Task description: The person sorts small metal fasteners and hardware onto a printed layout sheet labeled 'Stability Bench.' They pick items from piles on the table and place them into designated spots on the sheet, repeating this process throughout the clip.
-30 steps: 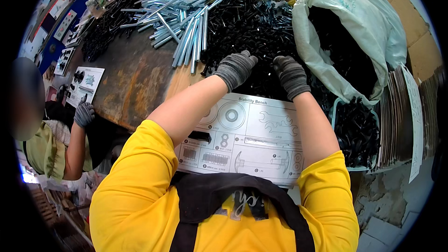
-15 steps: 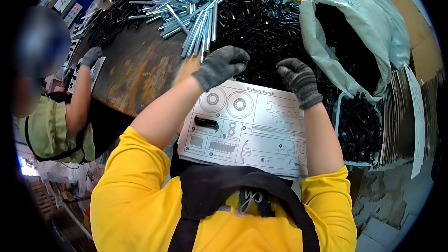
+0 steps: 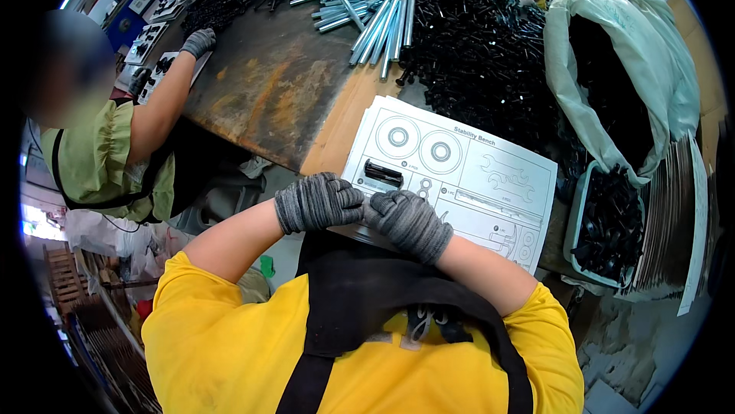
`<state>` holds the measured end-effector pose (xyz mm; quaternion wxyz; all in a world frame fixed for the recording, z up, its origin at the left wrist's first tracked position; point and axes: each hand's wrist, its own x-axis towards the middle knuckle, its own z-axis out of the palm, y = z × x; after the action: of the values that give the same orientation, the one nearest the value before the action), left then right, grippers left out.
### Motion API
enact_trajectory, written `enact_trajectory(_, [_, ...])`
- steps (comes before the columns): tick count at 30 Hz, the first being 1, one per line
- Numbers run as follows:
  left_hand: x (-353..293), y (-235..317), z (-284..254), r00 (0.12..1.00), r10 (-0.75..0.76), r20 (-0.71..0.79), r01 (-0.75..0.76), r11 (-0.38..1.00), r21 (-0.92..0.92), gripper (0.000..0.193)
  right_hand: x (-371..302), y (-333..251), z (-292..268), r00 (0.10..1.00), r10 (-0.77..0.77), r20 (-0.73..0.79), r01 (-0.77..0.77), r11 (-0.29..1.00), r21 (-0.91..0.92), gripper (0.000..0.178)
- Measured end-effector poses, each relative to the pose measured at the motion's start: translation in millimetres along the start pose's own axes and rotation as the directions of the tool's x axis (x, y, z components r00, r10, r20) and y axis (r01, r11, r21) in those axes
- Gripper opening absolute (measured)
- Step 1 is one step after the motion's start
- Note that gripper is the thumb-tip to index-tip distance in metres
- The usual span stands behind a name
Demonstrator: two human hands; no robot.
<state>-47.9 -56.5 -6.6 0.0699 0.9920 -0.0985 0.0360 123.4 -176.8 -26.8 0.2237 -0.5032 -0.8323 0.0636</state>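
Observation:
A stack of white printed sheets (image 3: 490, 150), with line drawings of washers, wrenches and other hardware, lies slanted at the table's near edge. Two or so black bolt-like parts (image 3: 383, 173) rest together on its left side. My left hand (image 3: 318, 203), in a grey striped glove, is at the sheet's lower left corner with its fingers curled closed. Beside it my right hand (image 3: 409, 222), gloved alike, is closed over the sheet's lower left part. Their fingertips nearly meet; whatever they pinch is hidden.
Beyond the sheets spreads a heap of black bolts (image 3: 490, 62), with silvery metal rods (image 3: 387, 23) to its left. A white sack (image 3: 563, 62) and a bin of black parts (image 3: 609, 222) stand at right. A co-worker's gloved hand (image 3: 199, 42) works at far left.
Both hands have come back from the bolt heap to the sheet's lower left, closing toward each other. The view has shifted, so the table sits differently in it.

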Motion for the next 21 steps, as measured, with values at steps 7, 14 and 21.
enact_trajectory(7, [-5, 0, 12, 0.834, -0.552, 0.018, 0.471, 0.695, -0.543, 0.024, -20, -6, -2, 0.999, 0.033, 0.016, -0.034, 0.998, 0.058, 0.025])
enact_trajectory(14, [1, 8, 13, 0.894, -0.442, -0.075, 0.318, 0.743, -0.588, 0.035, -16, -7, -10, 0.964, 0.263, 0.037, -0.261, 0.964, -0.044, 0.017])
enact_trajectory(21, [5, 15, 27, 0.872, -0.464, -0.157, 0.334, 0.798, -0.502, 0.041, -4, -6, -3, 0.968, 0.248, 0.051, -0.245, 0.968, -0.053, 0.02])
